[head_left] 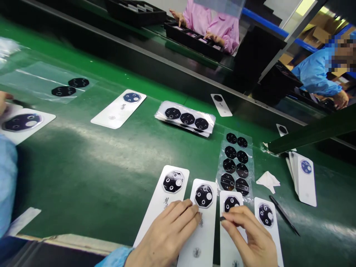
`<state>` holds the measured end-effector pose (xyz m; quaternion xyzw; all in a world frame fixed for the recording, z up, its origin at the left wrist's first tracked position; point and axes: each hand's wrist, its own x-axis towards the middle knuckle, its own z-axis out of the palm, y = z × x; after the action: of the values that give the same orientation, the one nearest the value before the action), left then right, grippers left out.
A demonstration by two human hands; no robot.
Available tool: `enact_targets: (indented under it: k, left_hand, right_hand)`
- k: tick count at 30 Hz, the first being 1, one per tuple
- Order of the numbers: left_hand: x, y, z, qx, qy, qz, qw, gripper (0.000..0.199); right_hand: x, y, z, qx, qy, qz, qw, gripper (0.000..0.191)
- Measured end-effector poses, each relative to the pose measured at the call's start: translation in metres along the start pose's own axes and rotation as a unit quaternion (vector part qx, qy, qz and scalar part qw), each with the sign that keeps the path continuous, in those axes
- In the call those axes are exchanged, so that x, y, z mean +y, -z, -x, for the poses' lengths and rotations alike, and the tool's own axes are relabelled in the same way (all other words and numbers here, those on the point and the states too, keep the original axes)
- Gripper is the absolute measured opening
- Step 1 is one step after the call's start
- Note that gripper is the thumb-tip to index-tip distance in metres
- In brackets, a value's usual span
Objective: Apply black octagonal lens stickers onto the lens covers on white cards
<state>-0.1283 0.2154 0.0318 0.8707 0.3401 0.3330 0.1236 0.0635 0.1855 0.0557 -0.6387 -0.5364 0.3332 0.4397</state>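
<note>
White phone back panels with black octagonal camera areas stand in a row before me: a far-left panel (150, 211), a second panel (204, 237), a third panel (226, 241) and a far-right panel (274, 237). My left hand (169, 230) lies over the first two, fingers stretched out, with nothing visible in it. Above the third panel, just below its camera area, my right hand (250, 233) pinches a small dark piece (222, 218) between thumb and forefinger. Most of that piece is hidden. A clear sheet of black octagonal stickers (236, 163) lies behind the panels.
A black pen-like tool (284, 216) and a crumpled white scrap (268, 181) lie at right, near a panel stack (306, 178). Behind are a sticker stack (185, 118) and a single panel (119, 109). A co-worker's sleeve (7, 178) is at left; others work across the bench.
</note>
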Motion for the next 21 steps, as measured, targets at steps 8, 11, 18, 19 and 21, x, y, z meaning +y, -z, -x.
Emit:
enact_targets:
  k: [8, 11, 18, 19, 21]
  left_hand:
    - [0.0, -0.017, 0.009, 0.002, -0.068, -0.093, 0.993, 0.034]
    - [-0.001, -0.018, 0.009, -0.001, -0.063, -0.108, 0.992, 0.034]
    - [0.003, -0.012, 0.01, -0.03, -0.044, -0.128, 0.99, 0.037]
    - [0.004, -0.013, 0.01, -0.035, -0.042, -0.131, 0.99, 0.038]
    - [0.004, -0.014, 0.011, -0.029, -0.049, -0.133, 0.99, 0.036]
  right_hand:
    - [0.011, -0.015, -0.012, -0.031, -0.055, -0.046, 0.997, 0.014]
    - [0.014, -0.013, -0.015, -0.082, -0.043, -0.033, 0.995, 0.012]
    - [0.009, -0.018, -0.02, -0.061, 0.074, 0.092, 0.991, 0.008]
    - [0.008, -0.02, -0.02, -0.067, 0.089, 0.108, 0.988, 0.01]
    - [0.007, -0.023, -0.02, -0.067, 0.098, 0.127, 0.985, 0.013]
